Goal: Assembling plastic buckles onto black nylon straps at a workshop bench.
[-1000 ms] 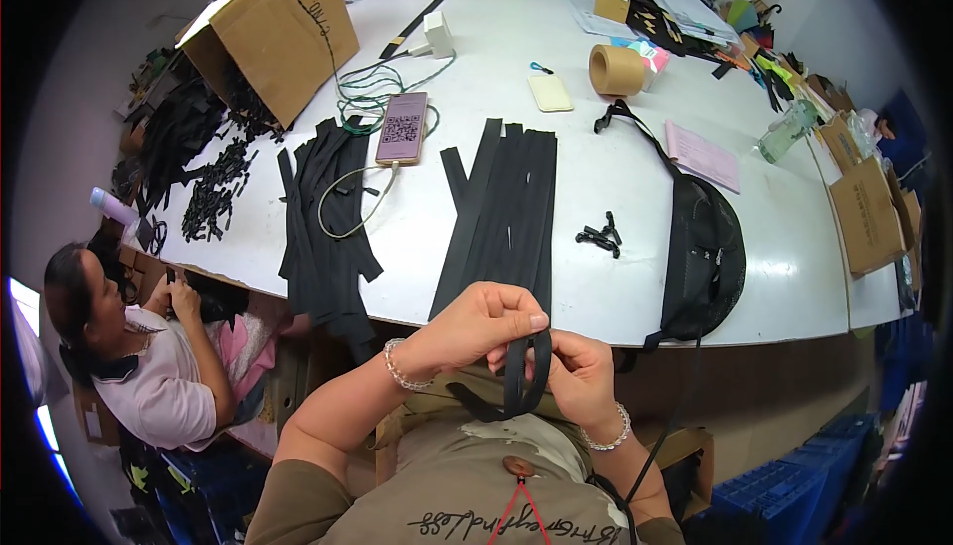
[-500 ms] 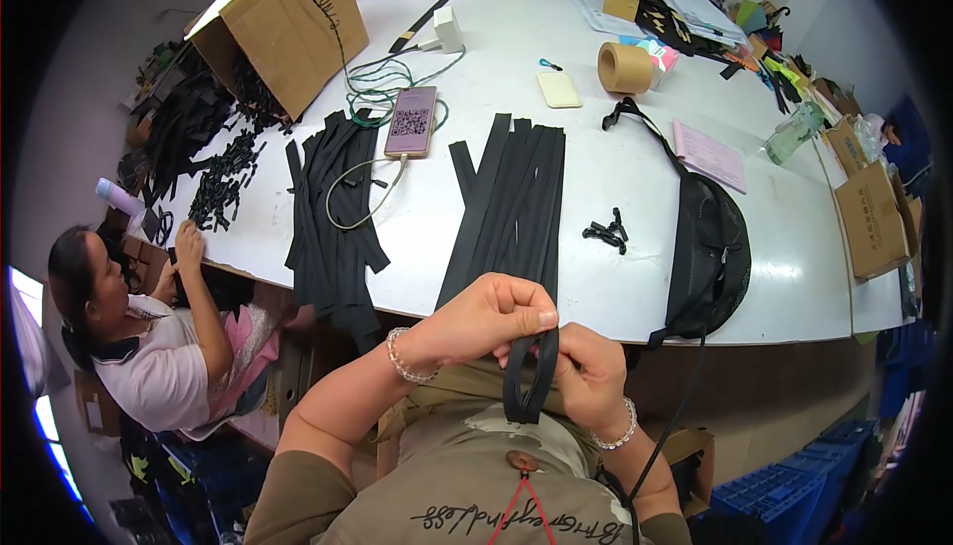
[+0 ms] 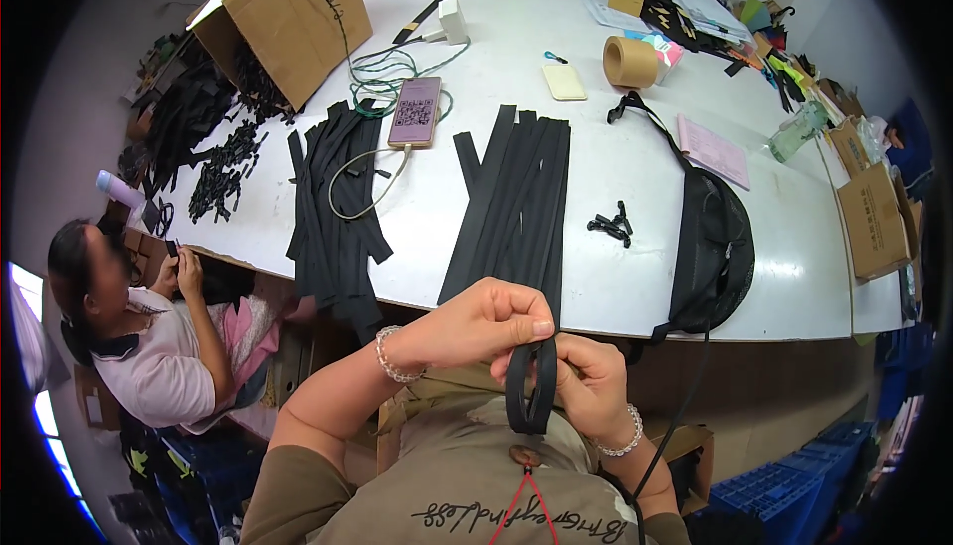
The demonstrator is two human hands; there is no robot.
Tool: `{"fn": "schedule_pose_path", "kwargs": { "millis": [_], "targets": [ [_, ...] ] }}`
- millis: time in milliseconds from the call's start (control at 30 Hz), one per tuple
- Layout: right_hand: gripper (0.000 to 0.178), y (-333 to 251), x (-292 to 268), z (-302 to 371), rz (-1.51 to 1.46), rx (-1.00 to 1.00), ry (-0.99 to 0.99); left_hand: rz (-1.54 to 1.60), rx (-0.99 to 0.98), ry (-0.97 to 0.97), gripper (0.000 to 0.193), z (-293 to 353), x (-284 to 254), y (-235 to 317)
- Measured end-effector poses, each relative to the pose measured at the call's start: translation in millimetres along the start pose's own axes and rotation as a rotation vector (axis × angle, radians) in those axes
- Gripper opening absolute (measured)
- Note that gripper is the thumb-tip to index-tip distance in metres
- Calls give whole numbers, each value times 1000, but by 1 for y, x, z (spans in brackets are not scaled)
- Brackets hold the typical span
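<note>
White bench (image 3: 625,292): black straps (image 3: 504,209) laid side by side, black bag (image 3: 707,247) at right; I see left hand (image 3: 498,327) and right hand (image 3: 588,378) both pinching one looped strap (image 3: 529,424).

Your broad white table (image 3: 794,262) carries | ahead of you, long flat black fabric strips (image 3: 511,217) | left of those, a looser black strip bundle (image 3: 333,198) | right, small black plastic pieces (image 3: 612,227), black mesh waist bag (image 3: 713,247), pink paper pad (image 3: 715,152) | farther, thick brown cardboard ring (image 3: 643,64)
</note>
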State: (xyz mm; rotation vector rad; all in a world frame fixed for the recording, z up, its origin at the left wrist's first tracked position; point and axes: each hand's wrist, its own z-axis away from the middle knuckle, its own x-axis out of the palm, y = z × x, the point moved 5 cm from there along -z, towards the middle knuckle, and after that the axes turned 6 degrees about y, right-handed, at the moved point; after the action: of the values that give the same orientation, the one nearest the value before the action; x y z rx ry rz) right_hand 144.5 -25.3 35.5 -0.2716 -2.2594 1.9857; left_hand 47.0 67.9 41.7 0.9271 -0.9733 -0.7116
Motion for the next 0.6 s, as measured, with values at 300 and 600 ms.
{"fn": "schedule_pose_path", "kwargs": {
  "millis": [300,600],
  "targets": [
    [5,-20,9,7,315,-443,-58,7,20,-58,22,7,2,-7],
    [6,1,9,13,77,-309,-189,75,-12,119,22,6,-24,-8]
  ]
}}
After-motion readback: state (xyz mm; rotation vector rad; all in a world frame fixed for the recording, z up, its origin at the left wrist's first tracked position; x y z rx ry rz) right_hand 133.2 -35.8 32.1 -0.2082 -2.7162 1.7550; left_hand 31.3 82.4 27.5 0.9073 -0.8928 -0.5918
